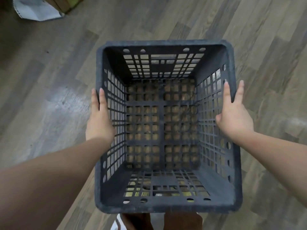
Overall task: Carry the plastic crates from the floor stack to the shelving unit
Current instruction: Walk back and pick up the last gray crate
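A dark grey plastic crate (166, 44) with grid-pierced walls and floor fills the middle of the head view, seen from straight above, and it is empty. My left hand (99, 120) grips its left rim, fingers straddling the edge. My right hand (232, 113) grips the right rim the same way. The crate appears held up above the wooden floor, which shows through its base. No shelving unit and no floor stack are in view.
Wood-plank flooring (49, 80) spreads all around. A white sheet or bag (34, 9) lies at the top left beside a brown box corner (66, 4). My legs and a white shoe (116, 224) show below the crate's near edge.
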